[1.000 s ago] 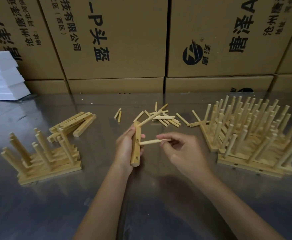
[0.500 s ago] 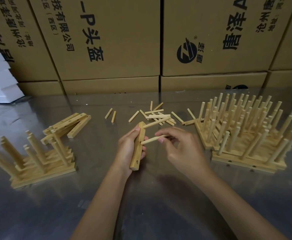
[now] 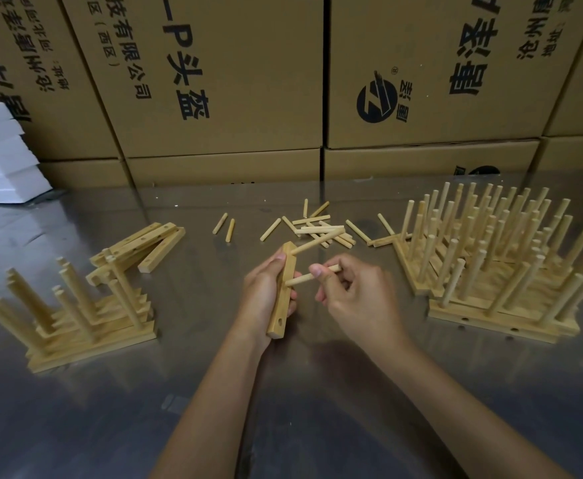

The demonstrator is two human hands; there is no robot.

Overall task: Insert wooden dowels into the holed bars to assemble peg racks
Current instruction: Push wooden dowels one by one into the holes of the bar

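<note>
Cardboard cartons (image 3: 221,74) behind the fingers, printed sideways "唐泽", "头盔", "有限公司", "(西区)", round "Z" logo (image 3: 376,102).

Steel table (image 3: 75,426), loose dowels (image 3: 317,228), peg racks (image 3: 490,271)

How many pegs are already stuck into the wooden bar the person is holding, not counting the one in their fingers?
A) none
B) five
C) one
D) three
C: the bar gripped by the left hand has one dowel standing out near its top end, while the right hand pinches a second dowel at the bar's middle.
</note>
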